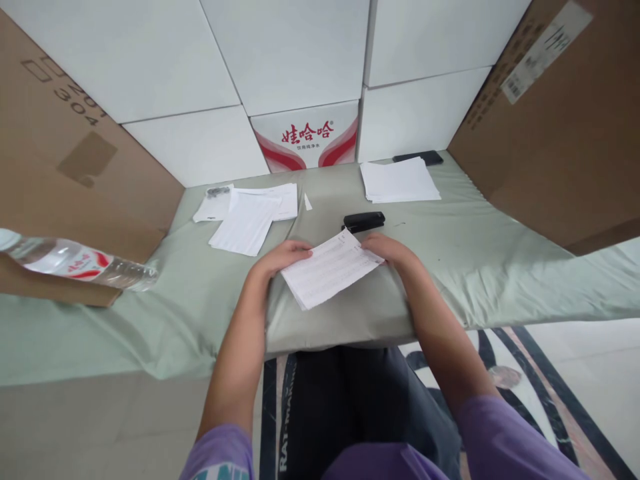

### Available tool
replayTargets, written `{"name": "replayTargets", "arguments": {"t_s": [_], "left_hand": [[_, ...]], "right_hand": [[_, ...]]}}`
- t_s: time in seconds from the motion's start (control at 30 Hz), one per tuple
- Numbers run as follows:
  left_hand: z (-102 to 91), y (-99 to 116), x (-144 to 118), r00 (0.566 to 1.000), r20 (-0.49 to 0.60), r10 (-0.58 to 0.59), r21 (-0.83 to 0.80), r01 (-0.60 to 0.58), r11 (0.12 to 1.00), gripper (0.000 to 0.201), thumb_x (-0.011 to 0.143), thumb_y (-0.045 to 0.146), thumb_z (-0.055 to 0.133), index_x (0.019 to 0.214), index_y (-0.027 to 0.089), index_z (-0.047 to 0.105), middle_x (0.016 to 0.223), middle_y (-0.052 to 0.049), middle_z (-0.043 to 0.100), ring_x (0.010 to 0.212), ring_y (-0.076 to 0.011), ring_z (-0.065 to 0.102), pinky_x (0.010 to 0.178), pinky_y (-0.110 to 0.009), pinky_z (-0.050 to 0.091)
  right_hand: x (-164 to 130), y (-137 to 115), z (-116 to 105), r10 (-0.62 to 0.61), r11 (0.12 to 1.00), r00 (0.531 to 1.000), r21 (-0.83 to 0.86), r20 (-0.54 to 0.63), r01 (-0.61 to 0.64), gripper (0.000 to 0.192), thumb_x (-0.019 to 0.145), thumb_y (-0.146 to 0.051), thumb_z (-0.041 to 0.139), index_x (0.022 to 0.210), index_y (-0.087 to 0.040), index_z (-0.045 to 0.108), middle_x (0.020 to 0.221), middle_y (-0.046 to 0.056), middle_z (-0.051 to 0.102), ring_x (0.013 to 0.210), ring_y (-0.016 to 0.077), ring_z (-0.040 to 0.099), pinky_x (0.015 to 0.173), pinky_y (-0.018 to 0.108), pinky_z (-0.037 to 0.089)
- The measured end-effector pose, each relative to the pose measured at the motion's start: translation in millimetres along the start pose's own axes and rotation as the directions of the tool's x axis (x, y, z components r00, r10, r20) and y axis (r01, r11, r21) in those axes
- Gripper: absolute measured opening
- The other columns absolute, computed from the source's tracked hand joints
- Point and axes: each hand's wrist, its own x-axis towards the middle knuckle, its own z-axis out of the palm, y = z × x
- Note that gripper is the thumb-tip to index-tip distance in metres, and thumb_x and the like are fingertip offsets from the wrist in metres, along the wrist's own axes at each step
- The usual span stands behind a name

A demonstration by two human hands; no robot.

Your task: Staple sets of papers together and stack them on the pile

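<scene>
A small stack of printed paper sheets (333,270) is held between my two hands, tilted above the front of the cloth-covered table. My left hand (284,257) grips its left edge, thumb on top. At the upper right corner, my right hand (383,247) pinches the sheets, with its fingers partly hidden beneath. A black stapler (364,221) lies just behind the stack, close to my right hand. Several loose printed sheets (245,223) rest to the left, overlapping one another. Farther back on the right is a neater pile of white paper (400,180).
A dark phone-like object (430,157) lies behind the right pile. Staples-like dark bits (219,192) sit on the left papers, and a paper scrap (307,202) is nearby. White boxes (305,53) wall the back; cardboard boxes (565,133) flank both sides. A water bottle (80,260) lies at left.
</scene>
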Motion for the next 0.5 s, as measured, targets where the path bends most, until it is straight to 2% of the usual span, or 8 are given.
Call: {"name": "replayTargets", "arguments": {"t_s": [0.07, 0.2, 0.37, 0.5], "left_hand": [[0.2, 0, 1, 1.0, -0.013, 0.011, -0.026, -0.011, 1.0, 0.033, 0.067, 0.041, 0.079, 0.091, 0.018, 0.079, 0.088, -0.01, 0.077, 0.072, -0.025, 0.07, 0.067, -0.035, 0.055], [1.8, -2, 3, 0.998, -0.062, 0.013, -0.071, -0.017, 0.997, 0.032, 0.066, 0.038, 0.081, 0.09, 0.018, 0.079, 0.088, -0.01, 0.078, 0.073, -0.025, 0.07, 0.068, -0.036, 0.056], [2.4, -1, 3, 0.999, -0.043, -0.032, -0.051, 0.029, 0.998, 0.031, 0.069, 0.037, 0.078, 0.093, 0.017, 0.08, 0.09, -0.01, 0.077, 0.074, -0.0238, 0.07, 0.069, -0.034, 0.053], [1.4, 2, 1, 0.997, 0.011, -0.08, -0.003, 0.08, 0.997, 0.035, 0.071, 0.035, 0.076, 0.1, 0.015, 0.078, 0.092, -0.008, 0.077, 0.076, -0.0204, 0.069, 0.069, -0.03, 0.052]], "right_hand": [[0, -3, -1, 0.074, 0.997, 0.997, 0.009, 0.018, -0.074, 0.013, 0.07, -0.022, 0.063, 0.063, -0.023, 0.052, 0.05, 0.002, 0.046, 0.044, 0.015, 0.04, 0.044, 0.028, 0.027], [0, -7, -3, 0.067, 0.997, 0.997, 0.042, 0.048, -0.07, 0.02, 0.069, -0.022, 0.063, 0.058, -0.023, 0.046, 0.047, 0.001, 0.04, 0.042, 0.0124, 0.035, 0.042, 0.026, 0.021], [-1, -9, -4, 0.064, 0.997, 0.997, 0.046, 0.052, -0.067, 0.022, 0.075, -0.026, 0.064, 0.06, -0.022, 0.048, 0.049, 0.002, 0.045, 0.043, 0.0137, 0.04, 0.042, 0.027, 0.028], [-5, -13, -2, 0.072, 0.996, 0.997, -0.047, -0.007, -0.072, 0.014, 0.082, -0.03, 0.064, 0.075, -0.019, 0.059, 0.064, 0.005, 0.063, 0.054, 0.0169, 0.057, 0.048, 0.027, 0.042]]}}
